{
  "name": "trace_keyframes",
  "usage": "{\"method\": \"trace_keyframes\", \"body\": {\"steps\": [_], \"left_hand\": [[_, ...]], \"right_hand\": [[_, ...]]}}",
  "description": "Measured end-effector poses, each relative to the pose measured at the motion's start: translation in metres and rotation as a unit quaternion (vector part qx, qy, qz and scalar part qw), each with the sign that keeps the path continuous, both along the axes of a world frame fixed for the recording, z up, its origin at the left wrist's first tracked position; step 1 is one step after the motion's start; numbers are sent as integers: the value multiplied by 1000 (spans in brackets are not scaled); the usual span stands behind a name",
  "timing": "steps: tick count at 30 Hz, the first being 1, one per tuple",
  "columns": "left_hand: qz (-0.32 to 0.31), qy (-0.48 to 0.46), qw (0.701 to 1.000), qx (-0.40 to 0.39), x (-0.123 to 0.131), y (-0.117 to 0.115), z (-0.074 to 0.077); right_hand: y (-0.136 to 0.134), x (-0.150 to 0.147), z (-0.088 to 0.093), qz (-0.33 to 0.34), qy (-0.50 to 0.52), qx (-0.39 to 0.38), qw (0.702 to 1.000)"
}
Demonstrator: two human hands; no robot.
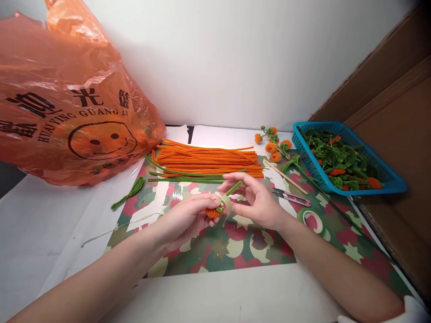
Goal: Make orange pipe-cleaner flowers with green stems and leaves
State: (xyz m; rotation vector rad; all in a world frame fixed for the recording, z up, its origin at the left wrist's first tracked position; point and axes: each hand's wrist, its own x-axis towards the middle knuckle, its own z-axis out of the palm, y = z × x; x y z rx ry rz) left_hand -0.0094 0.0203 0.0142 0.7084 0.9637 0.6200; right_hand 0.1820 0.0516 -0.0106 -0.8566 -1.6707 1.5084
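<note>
My left hand (195, 211) is closed, thumb and fingertips pinching a small ribbed orange chenille pumpkin (213, 212). A fuzzy green stem (235, 188) rises from it up to the right. Around the stem's base curls a strip of pale green tape (228, 205), its end hanging down. My right hand (257, 199) curves about the stem from the right, fingers apart, its thumb close to the tape. Whether that thumb touches the tape is hard to see. Behind both hands lie a bundle of orange chenille stems (205, 157) and several green ones (188, 180).
Right of my hands are snips (292, 197), a green tape roll (313, 222) and a wooden stick (286, 177). Behind them lies an orange flower spray (272, 147). A blue basket (350, 192) holds green pieces. An orange bag (67, 89) bulges at left, near a green leaf (129, 193).
</note>
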Motion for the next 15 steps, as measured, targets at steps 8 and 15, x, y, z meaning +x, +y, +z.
{"method": "trace_keyframes", "body": {"steps": [8,15], "left_hand": [[-53,17,998,-42,0,1,1],[-62,31,997,-28,-1,1,2]], "right_hand": [[-2,-1,12,91,-55,82,991],[-4,-2,1,36,-28,138,989]]}}
